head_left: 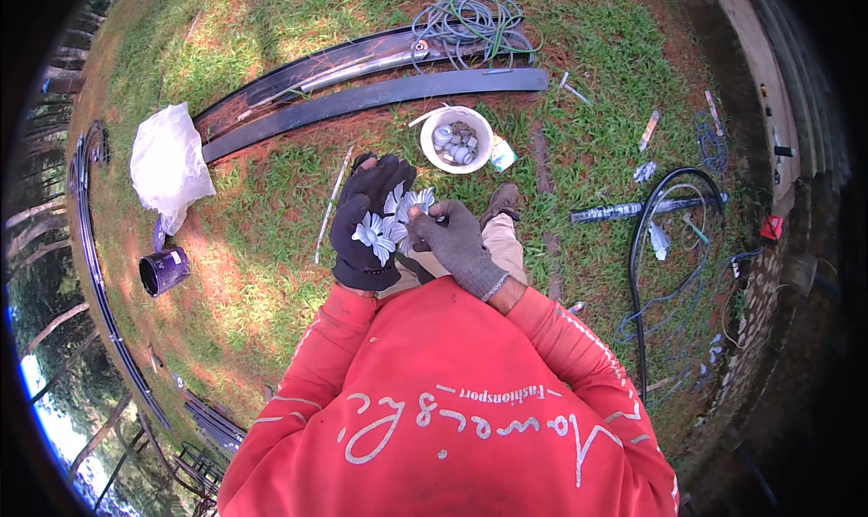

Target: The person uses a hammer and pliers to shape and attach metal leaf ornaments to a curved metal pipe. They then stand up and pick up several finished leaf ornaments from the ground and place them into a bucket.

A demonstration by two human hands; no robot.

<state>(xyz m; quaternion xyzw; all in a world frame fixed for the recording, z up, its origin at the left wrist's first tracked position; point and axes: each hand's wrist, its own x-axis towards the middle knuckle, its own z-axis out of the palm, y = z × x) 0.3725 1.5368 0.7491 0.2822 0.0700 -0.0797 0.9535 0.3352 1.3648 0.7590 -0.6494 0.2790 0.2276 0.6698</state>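
In front of my chest, my left hand (364,217) wears a black glove and cradles several silver-grey metal flowers (376,237) with ridged petals. My right hand (459,246), in a grey knit glove, is closed with thumb and fingers pinching the petals of the flower at the right of the bunch. The two hands almost meet around the flowers, and parts of the petals are hidden behind the right fingers. Just beyond them stands a white bucket (429,146) holding more grey metal pieces (459,144).
Long dark metal channels (380,94) lie on the grass beyond the bucket, with a coiled hose (470,29) on top. A plastic bag (170,160) and a dark purple can (165,271) are at left. Black tubing (644,273) and a wrapped bar (633,210) lie at right.
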